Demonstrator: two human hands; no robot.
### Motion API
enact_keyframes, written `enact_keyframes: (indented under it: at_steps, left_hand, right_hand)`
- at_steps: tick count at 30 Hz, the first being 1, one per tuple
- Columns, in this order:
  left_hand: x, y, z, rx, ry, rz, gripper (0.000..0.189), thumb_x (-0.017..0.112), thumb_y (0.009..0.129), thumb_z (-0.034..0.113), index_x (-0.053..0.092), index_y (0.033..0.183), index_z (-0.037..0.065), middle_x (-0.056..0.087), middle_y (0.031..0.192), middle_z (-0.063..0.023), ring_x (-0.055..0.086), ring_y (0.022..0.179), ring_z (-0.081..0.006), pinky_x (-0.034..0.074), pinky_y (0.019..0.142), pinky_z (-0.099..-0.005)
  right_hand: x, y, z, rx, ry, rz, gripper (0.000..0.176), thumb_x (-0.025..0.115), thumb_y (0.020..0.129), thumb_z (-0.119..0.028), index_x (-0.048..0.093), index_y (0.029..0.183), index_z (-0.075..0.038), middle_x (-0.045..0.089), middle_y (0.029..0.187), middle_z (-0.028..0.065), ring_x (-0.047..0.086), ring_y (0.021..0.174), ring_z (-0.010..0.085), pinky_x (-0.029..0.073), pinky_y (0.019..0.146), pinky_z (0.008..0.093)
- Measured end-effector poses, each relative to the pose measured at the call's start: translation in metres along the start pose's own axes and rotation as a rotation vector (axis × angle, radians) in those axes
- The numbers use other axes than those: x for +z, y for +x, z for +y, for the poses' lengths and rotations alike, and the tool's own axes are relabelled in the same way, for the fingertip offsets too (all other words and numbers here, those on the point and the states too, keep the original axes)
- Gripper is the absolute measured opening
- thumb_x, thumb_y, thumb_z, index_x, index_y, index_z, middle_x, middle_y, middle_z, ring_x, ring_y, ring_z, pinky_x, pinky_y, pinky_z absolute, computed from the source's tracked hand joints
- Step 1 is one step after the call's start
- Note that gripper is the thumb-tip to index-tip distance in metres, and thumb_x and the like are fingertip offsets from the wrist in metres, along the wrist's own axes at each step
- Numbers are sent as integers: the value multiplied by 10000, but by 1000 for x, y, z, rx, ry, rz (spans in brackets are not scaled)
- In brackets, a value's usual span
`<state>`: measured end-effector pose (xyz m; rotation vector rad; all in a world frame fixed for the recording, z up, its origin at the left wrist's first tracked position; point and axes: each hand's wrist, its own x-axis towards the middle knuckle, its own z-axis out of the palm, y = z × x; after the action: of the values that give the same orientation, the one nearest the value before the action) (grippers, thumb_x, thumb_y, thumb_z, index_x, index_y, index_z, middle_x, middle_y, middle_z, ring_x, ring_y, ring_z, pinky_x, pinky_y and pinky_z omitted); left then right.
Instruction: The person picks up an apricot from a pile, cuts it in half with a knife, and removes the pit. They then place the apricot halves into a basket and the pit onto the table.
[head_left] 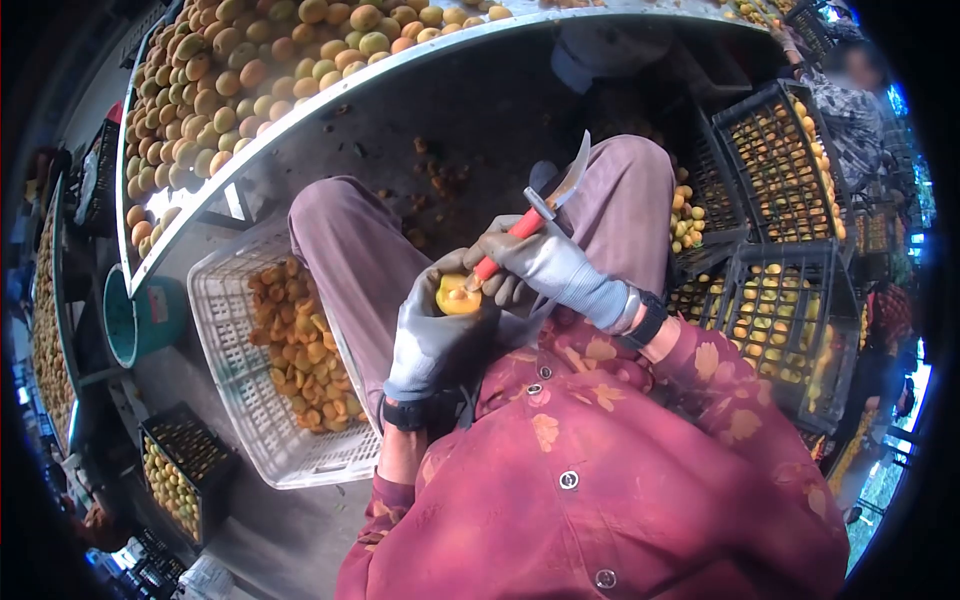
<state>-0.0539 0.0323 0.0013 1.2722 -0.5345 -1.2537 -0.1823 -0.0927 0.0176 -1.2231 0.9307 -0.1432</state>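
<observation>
My left hand (437,325), in a grey-and-white work glove, is closed around a cut apricot (455,304). Its yellow flesh faces up and the pit shows in the middle. In my gloved right hand (550,262) I grip a knife (524,226) by its red handle. The knife's curved blade points up and away from the fruit, while the handle's other end, with a small tip, meets the apricot beside the pit. Both hands are close together above my lap.
A white plastic basket (225,335) of apricot halves stands left of my knees. Whole apricots (225,85) cover the metal-edged table (330,95) ahead. Black crates (775,255) of fruit stack at right. A teal bucket (160,318) and another crate (190,445) are left. Another person (850,120) is far right.
</observation>
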Motion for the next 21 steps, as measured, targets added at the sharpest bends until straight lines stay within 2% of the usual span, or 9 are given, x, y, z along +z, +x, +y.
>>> enact_keyframes:
  at_steps: [2,4,6,8,11,12,13,16,21]
  left_hand:
    - [-2,1,3,-16,35,-21,479,717,816,7,524,1254,-16,633,1137,-65,598,1040,-111,479,931,-261]
    - [-4,2,3,-4,123,-72,478,711,820,7,515,1256,-20,625,1144,-63,592,1054,-112,475,934,-259]
    - [-2,0,9,-28,-3,-65,491,713,815,0,510,1262,-18,619,1152,-62,593,1052,-116,478,928,-262]
    - [-3,1,9,-49,-131,-56,504,716,810,-6,505,1268,-16,613,1160,-61,594,1051,-120,481,923,-265]
    - [-15,5,-4,29,174,-49,520,697,818,-22,485,1293,-18,604,1171,-80,587,1066,-133,480,931,-268]
    - [-20,7,-8,10,26,-77,483,675,860,44,484,1299,-22,603,1169,-90,584,1074,-142,475,941,-275]
    - [-23,10,-10,-7,-121,-104,458,653,902,109,483,1305,-26,602,1167,-101,581,1082,-151,470,952,-282]
    - [-28,12,-14,-131,-636,-162,446,552,983,295,514,1285,-32,606,1176,-114,580,1081,-164,458,963,-295]
    - [-23,16,-16,23,-272,40,492,503,1002,395,574,1217,-42,608,1213,-121,592,1052,-181,460,955,-312]
  right_hand:
    - [3,-5,-2,64,78,-8,284,708,765,-86,620,1031,-131,625,979,-33,643,733,148,547,637,285]
    - [10,-15,-2,-1046,-1258,340,155,683,883,-249,643,894,-100,674,810,59,674,686,211,525,619,251]
    - [8,-4,18,-1028,-1005,252,149,686,869,-229,647,960,-117,661,894,27,676,738,217,541,631,284]
    - [12,-4,14,-559,-484,169,158,671,875,-213,653,1024,-165,649,955,12,672,788,240,545,654,299]
    - [18,-3,24,-679,-648,195,203,684,882,-248,657,1026,-108,658,934,50,683,758,214,542,661,299]
    - [18,2,28,-773,-767,237,210,684,890,-262,660,1011,-91,658,930,58,686,749,196,539,661,296]
    - [23,2,30,-392,-114,99,198,663,913,-241,658,1015,-71,639,922,40,680,731,131,542,640,264]
    - [30,3,27,-372,197,-9,165,634,938,-200,657,997,-49,631,917,14,667,732,93,535,616,213]
    - [32,2,31,-272,481,-75,224,551,977,-194,625,1061,0,636,945,35,633,766,85,522,662,191]
